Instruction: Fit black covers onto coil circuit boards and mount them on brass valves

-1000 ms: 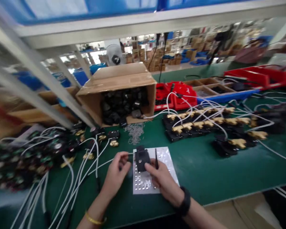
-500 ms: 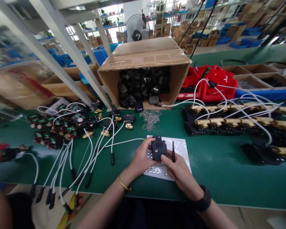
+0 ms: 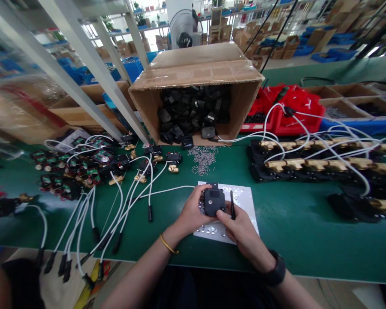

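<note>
My left hand (image 3: 191, 210) and right hand (image 3: 241, 229) clamp the black housing (image 3: 214, 201) over the white plate (image 3: 244, 201) near the bench's front edge; I should hold it level.

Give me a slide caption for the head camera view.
Both hands, left hand and right hand, grip a black housing above a white sheet.
</note>
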A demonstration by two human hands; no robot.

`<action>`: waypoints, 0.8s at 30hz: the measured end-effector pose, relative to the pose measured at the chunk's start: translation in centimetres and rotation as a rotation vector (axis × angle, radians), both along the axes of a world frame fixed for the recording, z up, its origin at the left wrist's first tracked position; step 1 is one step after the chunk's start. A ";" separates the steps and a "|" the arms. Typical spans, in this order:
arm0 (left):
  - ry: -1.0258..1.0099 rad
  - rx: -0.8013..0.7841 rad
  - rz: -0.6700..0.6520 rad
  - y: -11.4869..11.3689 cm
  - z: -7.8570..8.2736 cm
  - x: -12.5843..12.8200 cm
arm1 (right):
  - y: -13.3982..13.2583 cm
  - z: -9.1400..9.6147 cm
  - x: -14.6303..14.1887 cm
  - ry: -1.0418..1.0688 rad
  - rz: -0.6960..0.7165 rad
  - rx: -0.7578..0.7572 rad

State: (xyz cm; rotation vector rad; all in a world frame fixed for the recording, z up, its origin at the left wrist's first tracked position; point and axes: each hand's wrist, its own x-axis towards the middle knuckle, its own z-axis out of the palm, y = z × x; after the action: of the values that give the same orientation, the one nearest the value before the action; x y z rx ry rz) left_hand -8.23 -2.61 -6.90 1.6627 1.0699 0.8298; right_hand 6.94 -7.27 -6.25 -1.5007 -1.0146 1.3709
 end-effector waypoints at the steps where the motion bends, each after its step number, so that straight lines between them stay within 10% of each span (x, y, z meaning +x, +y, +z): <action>1: 0.003 0.000 0.001 0.0 -0.1 0.0 | 0.1 0.1 0.4 -0.111 0.020 0.047; 13: 0.035 0.206 0.020 -0.4 -1.7 0.7 | 2.7 4.0 2.0 -0.860 0.629 0.574; 19: 0.035 0.149 0.082 -0.4 -1.6 0.4 | 3.1 5.3 5.3 -0.987 0.280 0.649; 24: 0.057 0.151 0.096 -0.6 -1.6 0.7 | 4.8 0.7 8.2 -1.158 0.229 0.379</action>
State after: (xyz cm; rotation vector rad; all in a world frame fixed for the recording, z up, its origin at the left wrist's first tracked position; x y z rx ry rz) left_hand -7.57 -3.16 -8.46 1.7815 1.1583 0.9504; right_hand 15.13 -2.44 -5.51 -1.8928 -2.0439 0.2659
